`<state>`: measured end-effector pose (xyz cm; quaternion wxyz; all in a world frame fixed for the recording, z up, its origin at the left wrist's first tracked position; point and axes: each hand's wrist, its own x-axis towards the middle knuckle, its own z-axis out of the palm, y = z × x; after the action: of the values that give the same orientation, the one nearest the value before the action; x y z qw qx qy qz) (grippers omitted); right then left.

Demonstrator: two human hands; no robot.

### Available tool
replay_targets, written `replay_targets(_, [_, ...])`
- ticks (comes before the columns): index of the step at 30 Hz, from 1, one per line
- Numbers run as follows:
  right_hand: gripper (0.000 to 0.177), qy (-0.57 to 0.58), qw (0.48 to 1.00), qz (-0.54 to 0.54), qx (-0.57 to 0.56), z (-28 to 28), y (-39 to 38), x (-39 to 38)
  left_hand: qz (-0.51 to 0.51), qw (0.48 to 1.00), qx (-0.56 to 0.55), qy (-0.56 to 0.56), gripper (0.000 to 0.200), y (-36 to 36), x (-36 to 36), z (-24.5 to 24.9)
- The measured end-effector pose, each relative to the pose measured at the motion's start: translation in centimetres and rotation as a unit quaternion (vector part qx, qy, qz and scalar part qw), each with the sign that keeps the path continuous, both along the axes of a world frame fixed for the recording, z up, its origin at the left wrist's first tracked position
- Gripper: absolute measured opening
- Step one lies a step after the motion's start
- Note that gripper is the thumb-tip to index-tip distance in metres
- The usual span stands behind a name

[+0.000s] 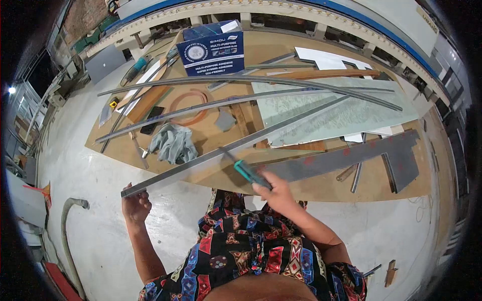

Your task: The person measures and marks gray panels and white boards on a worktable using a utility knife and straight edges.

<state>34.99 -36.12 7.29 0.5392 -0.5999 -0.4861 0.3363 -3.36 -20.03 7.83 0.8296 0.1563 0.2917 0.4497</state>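
My left hand (135, 205) is closed around the near end of a long, narrow grey strip (173, 174), which slants up and away across the table. In my right hand (273, 191) is a hand tool with a teal-and-black handle (247, 172). Its dark, narrow blade points up and left and overlaps the strip about midway along the near half. The exact kind of tool does not show. A crumpled grey-green cloth (173, 143) lies just beyond the strip, beside a hammer-like tool (140, 152).
A brown board tabletop (201, 178) carries a blue adhesive box (213, 50), two more long strips (201, 107), a pale green sheet (336, 105), a dark grey panel (321, 163), a phone (151, 120), an orange coil (188, 106) and a yellow tape measure (114, 103). A hose (65, 226) stands at left.
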Motion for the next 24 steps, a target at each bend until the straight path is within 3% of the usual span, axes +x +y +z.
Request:
replay_targets(3, [0.031, -0.026, 0.999, 0.039, -0.025, -0.6, 0.2, -0.4, 0.000, 1.000, 0.001, 0.009, 0.033, -0.2, 0.2, 0.0])
replay_targets(7, [0.028, 0.047, 0.999, -0.002, -0.021, -0.1, 0.2, 0.7, 0.007, 1.000, 0.009, -0.001, 0.033, -0.4, 0.0, -0.5])
replay_targets(10, [0.024, 0.117, 0.992, -0.034, -0.041, -0.4, 0.2, 4.0, -0.029, 0.999, 0.038, -0.025, 0.033, -0.4, 0.2, -0.4])
replay_targets(12, [0.021, 0.136, 0.988, -0.065, -0.044, -0.7, 0.2, 6.6, 0.036, 0.999, -0.004, 0.030, 0.032, -1.0, 1.2, 0.6])
replay_targets(17, [0.017, 0.128, 0.978, -0.151, -0.074, -0.4, 0.1, 12.3, 0.027, 0.998, 0.021, 0.059, 0.035, -0.7, 0.3, -0.5])
replay_targets(24, [0.014, 0.160, 0.965, -0.205, -0.012, -1.5, -0.1, 20.6, 0.060, 0.991, 0.011, 0.119, 0.038, -0.8, 0.6, -0.6])
